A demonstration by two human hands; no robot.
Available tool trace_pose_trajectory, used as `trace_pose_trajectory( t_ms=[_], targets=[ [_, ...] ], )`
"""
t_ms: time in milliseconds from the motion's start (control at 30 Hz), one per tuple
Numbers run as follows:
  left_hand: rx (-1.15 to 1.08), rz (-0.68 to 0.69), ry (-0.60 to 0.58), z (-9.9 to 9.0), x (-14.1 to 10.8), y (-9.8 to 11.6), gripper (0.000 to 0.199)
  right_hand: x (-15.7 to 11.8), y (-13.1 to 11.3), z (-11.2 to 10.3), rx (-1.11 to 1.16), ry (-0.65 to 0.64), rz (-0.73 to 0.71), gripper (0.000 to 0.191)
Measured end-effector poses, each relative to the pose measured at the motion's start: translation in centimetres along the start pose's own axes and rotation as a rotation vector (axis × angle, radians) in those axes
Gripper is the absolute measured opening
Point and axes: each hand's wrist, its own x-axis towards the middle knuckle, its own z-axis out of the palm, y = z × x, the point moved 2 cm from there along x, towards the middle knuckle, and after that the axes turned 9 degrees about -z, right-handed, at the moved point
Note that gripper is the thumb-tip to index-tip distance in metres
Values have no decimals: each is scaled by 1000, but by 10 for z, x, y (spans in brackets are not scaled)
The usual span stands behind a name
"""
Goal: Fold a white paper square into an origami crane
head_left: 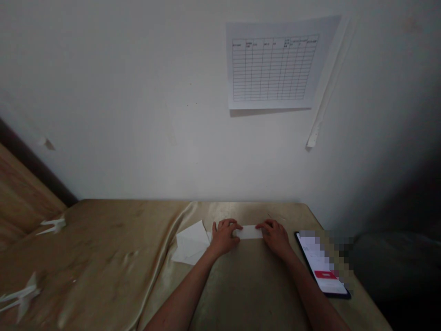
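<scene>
A small white folded piece of paper (250, 232) lies as a flat strip on the cloth-covered table, between my two hands. My left hand (224, 237) holds its left end, with the forefinger at the upper edge and the thumb at the lower one. At the right end, the fingers of my right hand (275, 236) are curled over the strip and hold it. Part of each end is hidden beneath the fingers. Several loose white sheets of paper (191, 243) lie in an overlapping pile just left of my left hand.
A phone (320, 266) with a lit screen lies right of my right forearm. Two folded paper figures (53, 225) (24, 296) sit on the left of the satin tablecloth (113, 257). A printed table sheet (275, 69) hangs on the wall behind.
</scene>
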Motion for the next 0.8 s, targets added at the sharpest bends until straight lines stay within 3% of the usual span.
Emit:
trace_pose_trajectory(
  t_ms=[167, 400, 800],
  targets=[
    [3, -26, 5, 0, -5, 6, 42, -7, -11, -3, 8, 41, 3, 36],
    [36, -46, 135, 10, -9, 16, 36, -10, -29, -4, -21, 93, 61, 40],
    [32, -100, 188, 14, -10, 28, 42, -6, -34, 0, -51, 112, 102, 43]
  ],
)
